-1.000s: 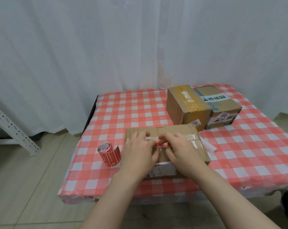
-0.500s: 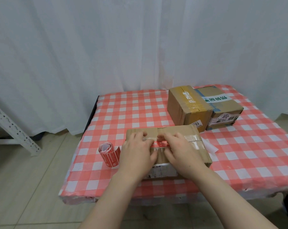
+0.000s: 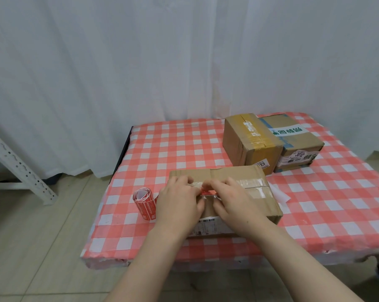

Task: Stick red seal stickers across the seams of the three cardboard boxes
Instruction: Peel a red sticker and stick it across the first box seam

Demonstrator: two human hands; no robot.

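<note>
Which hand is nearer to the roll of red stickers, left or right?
Left. The left hand lies on the near box, just right of the roll; the right hand lies beyond it, farther right on that box.

left hand [image 3: 179, 201]: bare from fingertips to wrist; seen from the back, with knuckles and thumb showing.
right hand [image 3: 234, 201]: bare as well; the back, knuckles and thumb show.
left forearm [image 3: 149, 258]: bare along its whole visible length, down to the frame edge at 6 o'clock.
right forearm [image 3: 293, 262]: bare along its whole visible length, widening toward the frame edge at 5 o'clock.
</note>
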